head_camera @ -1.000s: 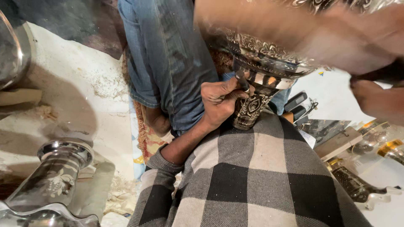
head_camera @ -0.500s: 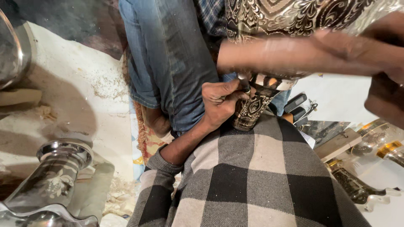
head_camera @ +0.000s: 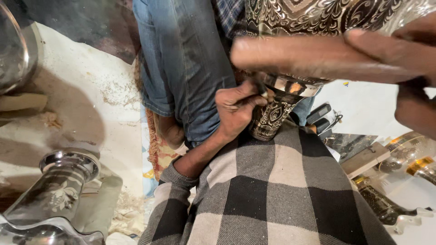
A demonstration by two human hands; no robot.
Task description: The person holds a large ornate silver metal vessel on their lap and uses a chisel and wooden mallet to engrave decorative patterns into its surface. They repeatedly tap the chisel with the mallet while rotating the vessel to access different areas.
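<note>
Gripping an engraving tool (head_camera: 260, 88), left hand (head_camera: 236, 111); right hand (head_camera: 363, 59) flat against the ornate vase (head_camera: 290, 54)

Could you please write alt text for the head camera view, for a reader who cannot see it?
Seen from above, the left hand presses a thin tool against the foot of an engraved metal vase resting on a lap draped in checked cloth, while the right hand steadies its upper body. Another shiny vase lies at lower left.
</note>
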